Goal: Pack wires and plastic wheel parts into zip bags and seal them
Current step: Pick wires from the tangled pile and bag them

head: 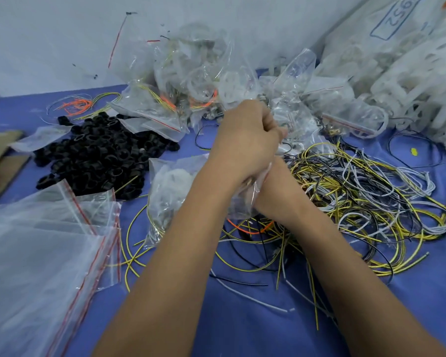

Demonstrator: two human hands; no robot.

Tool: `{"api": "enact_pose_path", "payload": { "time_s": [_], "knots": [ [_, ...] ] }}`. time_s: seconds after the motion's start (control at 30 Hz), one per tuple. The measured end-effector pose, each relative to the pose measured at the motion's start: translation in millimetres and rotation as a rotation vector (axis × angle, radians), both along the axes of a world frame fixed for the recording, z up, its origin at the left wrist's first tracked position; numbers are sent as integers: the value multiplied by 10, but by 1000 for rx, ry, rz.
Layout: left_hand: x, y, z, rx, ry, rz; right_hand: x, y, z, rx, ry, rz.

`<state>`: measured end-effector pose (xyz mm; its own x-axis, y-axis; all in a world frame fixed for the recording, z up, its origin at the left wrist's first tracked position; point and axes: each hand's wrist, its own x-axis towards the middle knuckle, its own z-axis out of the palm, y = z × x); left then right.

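Head view: zip bag [245,194] pinched between both hands' grip

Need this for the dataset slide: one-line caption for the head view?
Left hand and right hand grip a clear zip bag above loose wires on a blue table.

Packing workshop, wire heaps [358,202], zip bags [49,240]

I see the pile of plastic rings [98,153] left of my hands; loose wires [366,202] right of it, filled zip bags [191,81] behind, empty zip bags [44,243] before it.
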<state>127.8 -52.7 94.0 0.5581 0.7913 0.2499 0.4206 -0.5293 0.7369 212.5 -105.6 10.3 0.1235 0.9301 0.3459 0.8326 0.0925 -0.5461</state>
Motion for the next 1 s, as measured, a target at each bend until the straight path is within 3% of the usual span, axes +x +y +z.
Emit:
{"api": "enact_pose_path", "payload": {
  "time_s": [0.1,0.13,0.2,0.3,0.33,0.43,0.53,0.6,0.8,1.0],
  "knots": [
    [-30,75,6,-33,-95,41,-8,-66,90,185,460,81],
    [-54,111,15,-80,-175,54,-17,-107,126,141,590,128],
    [-99,166,24,-126,-312,91,-72,-160,194,-23,668,163],
    [-163,226,0,-105,-346,144,-116,-173,263,-181,1054,377],
    [-198,259,-4,-130,-353,138,-109,-174,266,-162,1088,414],
    [-325,377,-36,-114,-272,127,-100,-172,217,64,732,274],
    [-459,487,-182,69,246,102,-45,-136,174,238,756,75],
    [-524,493,-280,-54,407,36,12,-110,163,321,767,-42],
    [-609,587,-340,-58,422,23,122,-75,120,418,882,-128],
    [-839,582,-148,-344,202,-59,137,-38,123,552,852,-240]
  ]
}}
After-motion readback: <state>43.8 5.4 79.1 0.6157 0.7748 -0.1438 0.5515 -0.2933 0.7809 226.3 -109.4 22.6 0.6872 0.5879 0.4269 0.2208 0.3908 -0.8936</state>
